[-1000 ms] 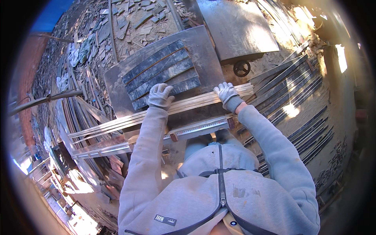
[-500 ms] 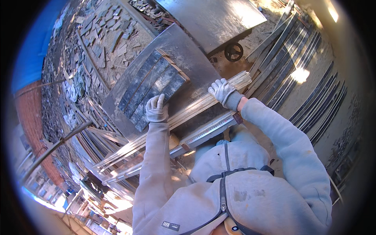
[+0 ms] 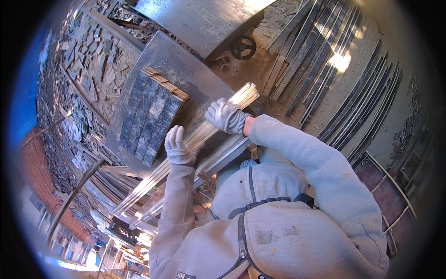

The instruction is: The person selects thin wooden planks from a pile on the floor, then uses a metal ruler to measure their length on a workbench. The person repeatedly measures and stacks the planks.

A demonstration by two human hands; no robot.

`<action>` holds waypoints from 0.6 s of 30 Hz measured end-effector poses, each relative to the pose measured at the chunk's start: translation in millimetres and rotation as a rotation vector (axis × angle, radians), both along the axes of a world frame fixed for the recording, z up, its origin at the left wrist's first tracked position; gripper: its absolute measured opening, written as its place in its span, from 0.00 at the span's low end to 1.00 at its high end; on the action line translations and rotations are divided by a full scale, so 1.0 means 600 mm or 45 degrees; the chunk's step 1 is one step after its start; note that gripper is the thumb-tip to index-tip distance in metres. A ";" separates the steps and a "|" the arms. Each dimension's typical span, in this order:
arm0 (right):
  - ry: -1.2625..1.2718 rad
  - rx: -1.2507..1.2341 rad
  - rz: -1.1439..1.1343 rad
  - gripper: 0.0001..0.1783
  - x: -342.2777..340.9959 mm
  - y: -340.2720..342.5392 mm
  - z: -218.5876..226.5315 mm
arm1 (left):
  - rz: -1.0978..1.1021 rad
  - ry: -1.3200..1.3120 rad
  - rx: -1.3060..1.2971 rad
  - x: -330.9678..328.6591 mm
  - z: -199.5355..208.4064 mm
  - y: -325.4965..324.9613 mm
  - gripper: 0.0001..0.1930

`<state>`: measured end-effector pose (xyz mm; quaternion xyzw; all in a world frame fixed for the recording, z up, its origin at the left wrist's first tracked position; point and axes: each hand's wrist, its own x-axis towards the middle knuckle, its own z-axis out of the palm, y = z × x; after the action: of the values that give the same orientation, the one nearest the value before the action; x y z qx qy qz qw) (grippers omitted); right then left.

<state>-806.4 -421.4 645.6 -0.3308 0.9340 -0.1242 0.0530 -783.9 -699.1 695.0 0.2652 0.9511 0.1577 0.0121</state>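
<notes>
A bundle of long, pale wooden strips [image 3: 199, 132] slants along the near edge of a metal machine table [image 3: 153, 51]. My gloved right hand [image 3: 226, 116] is closed over the bundle close to its far right end. My gloved left hand [image 3: 180, 148] is open, its fingers raised and slightly apart, right beside the strips; whether its palm rests on them I cannot tell. Just left of it lies a stack of dark-faced boards [image 3: 151, 114] with reddish-brown edges. Between the bundle and my body runs a metal rail with a measuring scale [image 3: 227, 152].
Beyond the table stands a second metal surface [image 3: 200, 23] with a black handwheel [image 3: 243, 47] under its edge. Long dark planks [image 3: 302, 56] lie on the floor at right. Scrap wood pieces [image 3: 97, 51] cover the ground at far left. A curved bar [image 3: 74, 193] crosses the left side.
The view has turned, shifting the scene leftward. My left hand has drawn back from the board stack toward the strips. My right hand stays closed on the bundle.
</notes>
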 end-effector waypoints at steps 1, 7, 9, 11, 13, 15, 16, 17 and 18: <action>0.026 0.046 0.026 0.12 -0.001 -0.011 -0.005 | -0.050 -0.065 0.031 0.020 -0.003 0.019 0.65; -0.048 -0.135 0.132 0.24 -0.020 -0.039 0.027 | 0.213 -0.086 -0.157 0.035 -0.088 0.063 0.46; -0.132 -0.174 0.097 0.43 -0.031 -0.011 0.055 | 0.221 -0.068 -0.172 0.035 -0.104 0.060 0.44; -0.344 -0.439 -0.260 0.51 -0.032 0.082 0.067 | 0.209 0.012 -0.123 0.038 -0.108 0.059 0.43; -0.422 -0.913 -0.877 0.54 -0.050 0.158 0.046 | 0.256 -0.077 -0.163 0.044 -0.105 0.060 0.48; -1.238 -1.256 -1.126 0.46 -0.062 0.180 -0.007 | 0.270 -0.047 -0.138 0.046 -0.102 0.063 0.58; -1.468 -1.211 -1.162 0.45 -0.062 0.174 -0.036 | 0.283 -0.043 -0.127 0.045 -0.102 0.065 0.58; -1.434 -1.239 -1.093 0.45 -0.059 0.178 -0.059 | 0.292 -0.045 -0.118 0.044 -0.102 0.067 0.58; -1.447 -1.196 -1.124 0.46 -0.051 0.179 -0.078 | 0.293 -0.054 -0.113 0.045 -0.102 0.067 0.58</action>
<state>-837.2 -314.3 598.7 0.1875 0.6605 -0.6542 0.3172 -756.7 -658.8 633.8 0.1501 0.9808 0.1214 0.0256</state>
